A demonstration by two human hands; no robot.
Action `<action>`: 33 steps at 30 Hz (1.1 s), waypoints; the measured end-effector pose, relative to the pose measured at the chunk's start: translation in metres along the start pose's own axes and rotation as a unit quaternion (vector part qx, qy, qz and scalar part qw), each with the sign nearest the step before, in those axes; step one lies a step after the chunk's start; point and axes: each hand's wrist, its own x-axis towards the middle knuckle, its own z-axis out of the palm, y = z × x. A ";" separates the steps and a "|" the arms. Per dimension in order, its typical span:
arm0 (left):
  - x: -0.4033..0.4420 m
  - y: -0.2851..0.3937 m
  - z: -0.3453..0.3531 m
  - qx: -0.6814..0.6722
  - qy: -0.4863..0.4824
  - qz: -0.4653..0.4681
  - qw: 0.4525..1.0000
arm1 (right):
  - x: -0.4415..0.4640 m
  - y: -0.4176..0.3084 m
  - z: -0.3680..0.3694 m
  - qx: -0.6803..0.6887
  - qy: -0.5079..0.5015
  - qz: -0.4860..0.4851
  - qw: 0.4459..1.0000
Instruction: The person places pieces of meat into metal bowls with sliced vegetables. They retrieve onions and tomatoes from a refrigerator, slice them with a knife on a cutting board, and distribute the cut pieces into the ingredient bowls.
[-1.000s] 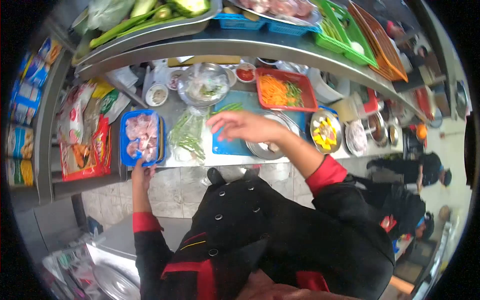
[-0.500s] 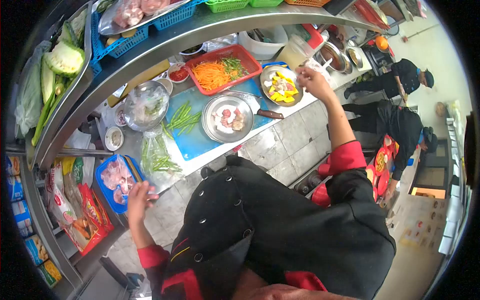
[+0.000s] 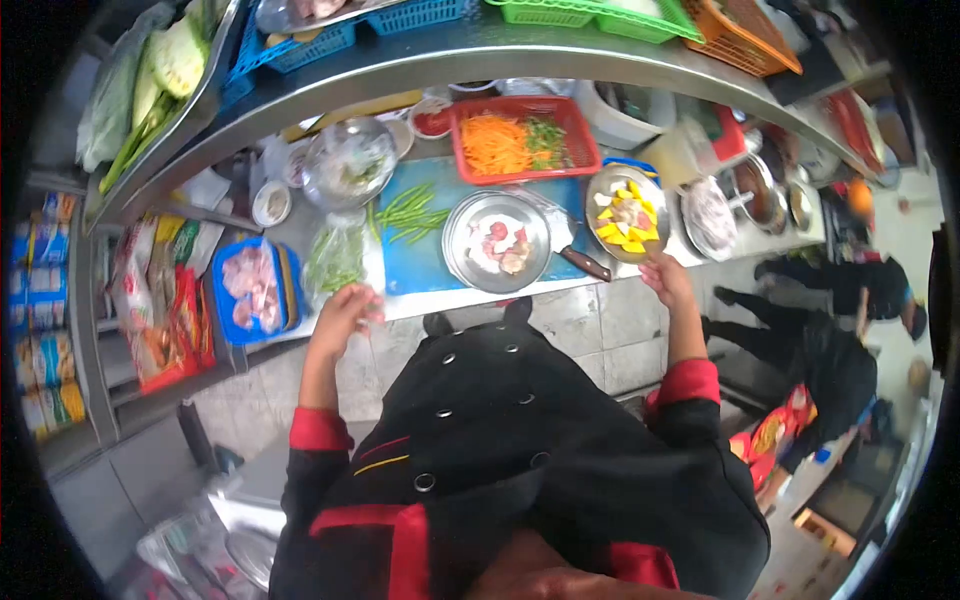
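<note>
My right hand is at the lower rim of a metal bowl of yellow pieces and meat, its fingers closed on the rim. My left hand hovers at the counter's front edge, fingers loosely apart and holding nothing, below a plastic bag of green beans. Between my hands, a metal plate with meat and white pieces lies on the blue cutting board. A knife rests beside it, handle toward me. Loose green beans lie left of the plate.
A red basket holds shredded carrot and green strips. At the left stands a blue tray of raw meat. A metal shelf with baskets runs above the counter. Two people in dark clothes are at the right.
My right hand has come down to the bowl of yellow pieces. My left hand has moved away from the meat tray, toward the bagged beans. The view has turned.
</note>
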 end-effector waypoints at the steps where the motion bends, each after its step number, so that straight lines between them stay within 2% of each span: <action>1: 0.006 0.000 0.005 -0.012 0.014 -0.003 1.000 | -0.007 -0.001 -0.001 0.007 0.010 -0.025 1.000; 2: 0.007 -0.002 0.017 -0.017 0.044 -0.010 0.999 | 0.003 -0.003 -0.002 0.012 0.009 -0.045 0.999; 5: 0.038 0.004 0.044 0.003 0.039 0.024 0.999 | 0.014 -0.002 -0.017 -0.026 0.032 -0.087 0.995; 11: 0.099 0.027 0.075 -0.051 0.114 0.028 0.992 | -0.021 -0.037 -0.026 -0.118 -0.036 -0.136 0.983; 13: 0.092 0.057 0.111 -0.056 0.005 0.081 0.995 | -0.041 -0.056 -0.010 -0.148 -0.077 -0.156 0.974; 14: 0.090 0.062 0.128 -0.059 0.008 0.083 0.995 | -0.044 -0.059 0.000 -0.151 -0.079 -0.157 0.973; 16: 0.081 0.066 0.161 -0.076 -0.121 0.082 0.986 | -0.045 -0.063 0.023 -0.191 -0.166 -0.165 0.953; 19: 0.058 0.067 0.186 -0.060 -0.133 0.065 0.987 | -0.038 -0.055 0.079 -0.199 -0.240 -0.161 0.937; 20: 0.053 0.058 0.181 -0.063 -0.125 0.067 0.988 | -0.039 -0.052 0.100 -0.192 -0.269 -0.164 0.929; 22: 0.044 0.033 0.162 -0.149 -0.077 0.082 0.982 | -0.037 -0.046 0.137 -0.240 -0.300 -0.119 0.916; 24: 0.024 0.018 0.140 -0.141 -0.025 0.090 0.986 | -0.033 -0.021 0.176 -0.249 -0.312 -0.128 0.908; 26: 0.000 0.004 0.114 -0.244 0.014 0.064 0.967 | -0.027 0.002 0.214 -0.263 -0.365 -0.116 0.885; 27: -0.008 -0.004 0.101 -0.245 0.019 0.068 0.967 | -0.034 0.008 0.236 -0.272 -0.377 -0.111 0.878; 29: -0.018 -0.025 0.076 -0.126 0.121 0.076 0.982 | -0.041 0.033 0.281 -0.303 -0.394 -0.093 0.863; 32: -0.012 -0.067 0.028 -0.111 0.167 0.068 0.977 | -0.056 0.061 0.335 -0.350 -0.404 -0.094 0.840; 33: -0.004 -0.081 0.013 -0.128 0.178 0.067 0.973 | -0.051 0.072 0.348 -0.344 -0.406 -0.058 0.844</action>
